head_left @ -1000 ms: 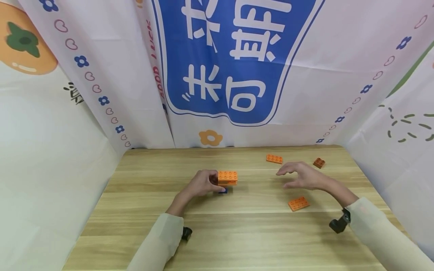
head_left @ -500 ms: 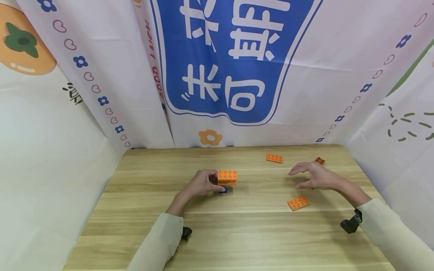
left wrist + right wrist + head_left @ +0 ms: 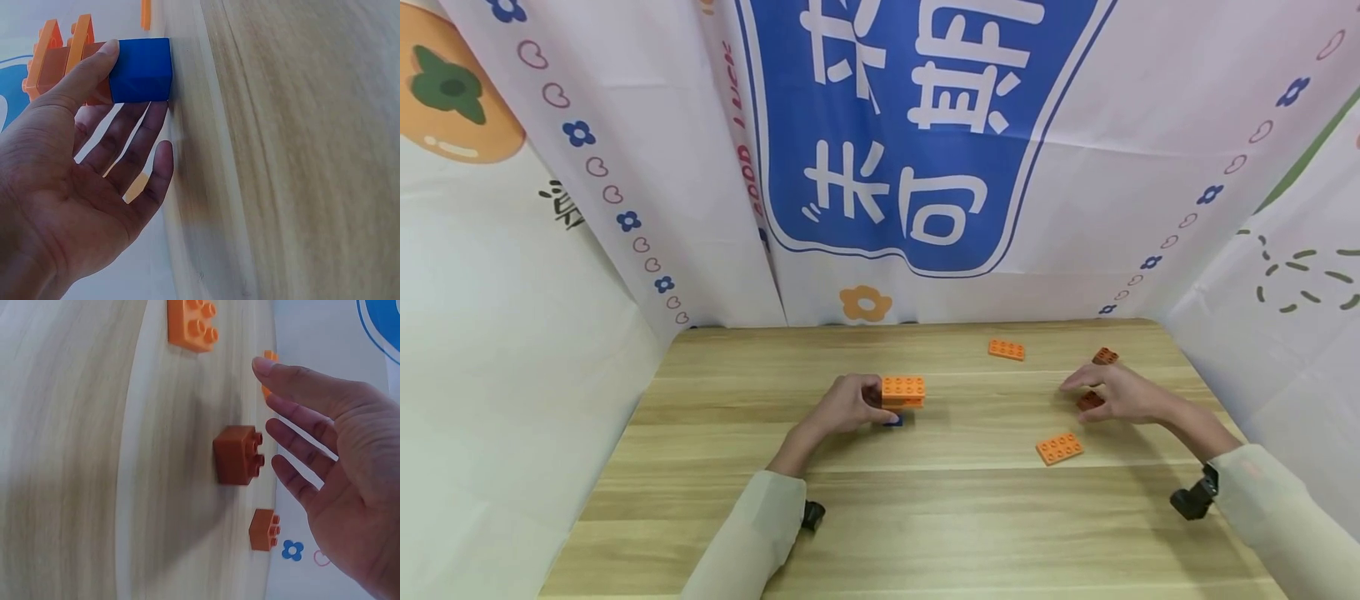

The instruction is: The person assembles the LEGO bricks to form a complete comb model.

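Observation:
My left hand (image 3: 850,406) grips a stack of toy building bricks (image 3: 903,387) at the middle of the table. In the left wrist view the stack has a blue brick (image 3: 142,70) at its base, with brown bricks (image 3: 54,69) and thin orange bricks (image 3: 79,42) alternating above. The thumb presses its near side; fingers reach behind. My right hand (image 3: 1123,395) hovers with parted, relaxed fingers over a brown brick (image 3: 234,455), which sits studs up on the table. It holds nothing; in the head view the hand partly covers that brick.
Behind the right hand stands another brown brick (image 3: 1105,356). A flat orange eight-stud brick (image 3: 1060,448) lies nearer the front, and a similar orange brick (image 3: 1006,349) lies toward the back edge. Printed cloth (image 3: 1075,283) encloses the wooden table (image 3: 970,525) at the back and sides.
My right hand has moved right, from between the orange bricks to above the brown brick. The left hand and its stack have stayed in place.

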### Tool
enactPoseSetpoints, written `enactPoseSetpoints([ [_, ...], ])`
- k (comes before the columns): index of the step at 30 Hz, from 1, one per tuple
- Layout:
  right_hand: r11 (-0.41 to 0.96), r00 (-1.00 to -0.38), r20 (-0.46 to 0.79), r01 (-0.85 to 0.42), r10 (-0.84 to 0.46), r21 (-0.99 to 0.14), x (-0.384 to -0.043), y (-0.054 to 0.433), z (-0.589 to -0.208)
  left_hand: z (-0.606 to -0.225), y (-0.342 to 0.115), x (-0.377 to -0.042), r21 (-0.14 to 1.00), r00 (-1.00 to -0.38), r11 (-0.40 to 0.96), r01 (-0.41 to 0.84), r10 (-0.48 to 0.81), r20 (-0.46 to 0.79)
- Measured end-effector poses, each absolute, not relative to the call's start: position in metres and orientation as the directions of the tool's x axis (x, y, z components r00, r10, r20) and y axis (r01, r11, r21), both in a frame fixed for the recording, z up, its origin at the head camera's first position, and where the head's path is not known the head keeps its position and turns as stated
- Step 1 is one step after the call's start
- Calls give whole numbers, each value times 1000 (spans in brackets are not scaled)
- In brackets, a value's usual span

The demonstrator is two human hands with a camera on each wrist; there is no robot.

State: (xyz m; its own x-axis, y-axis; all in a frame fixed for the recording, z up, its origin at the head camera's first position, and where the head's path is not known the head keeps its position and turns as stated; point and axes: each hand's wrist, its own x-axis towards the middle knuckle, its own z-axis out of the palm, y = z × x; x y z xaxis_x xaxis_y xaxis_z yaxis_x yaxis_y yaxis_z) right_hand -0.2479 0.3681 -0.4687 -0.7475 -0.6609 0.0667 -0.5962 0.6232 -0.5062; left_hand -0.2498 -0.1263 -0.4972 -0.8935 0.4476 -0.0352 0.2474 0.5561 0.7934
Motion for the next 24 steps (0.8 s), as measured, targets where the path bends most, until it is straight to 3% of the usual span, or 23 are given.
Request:
enactPoseSetpoints([
  [15, 679, -797, -6, -511, -604, -527, -247, 390, -476, -496, -127, -250, 787, -897, 568, 242, 440, -42],
  [24, 680, -820, 25, -491, -572, -544, -245, 394, -484, -495, -126, -249, 793, -893, 560, 241, 447, -44],
])
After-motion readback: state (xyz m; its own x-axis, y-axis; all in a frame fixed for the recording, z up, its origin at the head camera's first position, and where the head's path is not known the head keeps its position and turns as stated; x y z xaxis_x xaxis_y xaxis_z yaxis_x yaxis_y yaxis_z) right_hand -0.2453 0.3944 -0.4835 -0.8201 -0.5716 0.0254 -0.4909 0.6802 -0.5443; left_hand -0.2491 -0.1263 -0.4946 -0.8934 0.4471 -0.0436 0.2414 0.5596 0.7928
